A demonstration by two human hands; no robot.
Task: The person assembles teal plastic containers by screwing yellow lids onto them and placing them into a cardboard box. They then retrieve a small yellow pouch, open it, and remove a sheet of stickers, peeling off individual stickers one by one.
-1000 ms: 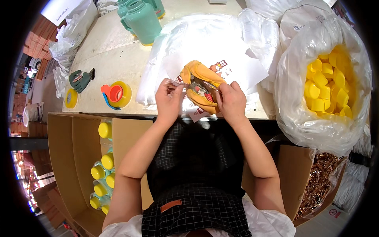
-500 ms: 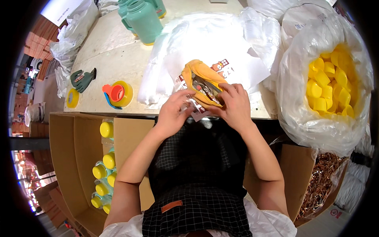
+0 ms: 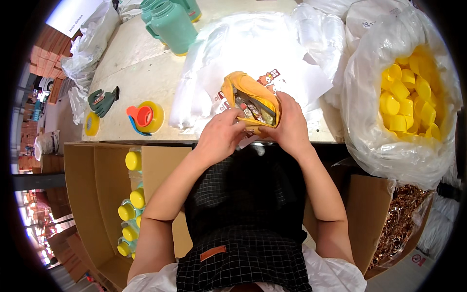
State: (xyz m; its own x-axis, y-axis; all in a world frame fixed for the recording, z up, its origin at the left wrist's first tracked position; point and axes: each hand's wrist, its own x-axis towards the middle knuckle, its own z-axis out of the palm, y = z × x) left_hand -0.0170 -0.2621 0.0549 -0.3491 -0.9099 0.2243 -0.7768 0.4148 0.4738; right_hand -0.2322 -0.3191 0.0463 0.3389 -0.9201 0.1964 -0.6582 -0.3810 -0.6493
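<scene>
A yellow zip pouch [image 3: 250, 85] lies at the table's front edge with its mouth spread wide, showing small items inside that I cannot make out singly. My left hand [image 3: 221, 134] pinches the pouch's near left rim between thumb and fingers. Around the pouch's right side curls my right hand [image 3: 292, 124], thumb at the near edge and fingers along the outside. Printed white sheets [image 3: 311, 80] and clear plastic bags [image 3: 243, 39] lie beneath and behind the pouch.
Mint-green jugs [image 3: 172, 29] stand at the back left. Gloves [image 3: 103, 101], a red cup [image 3: 143, 116] and yellow rings lie at left. A plastic sack [image 3: 360, 107] of yellow caps [image 3: 400, 91] stands right. Below are cardboard boxes [image 3: 80, 185] holding yellow-capped bottles [image 3: 137, 198] and copper-coloured pieces [image 3: 406, 219].
The pouch's mouth has been spread wider, showing more of its contents. My right hand has shifted to wrap the pouch's right side; my left fingers have closed on its near left rim.
</scene>
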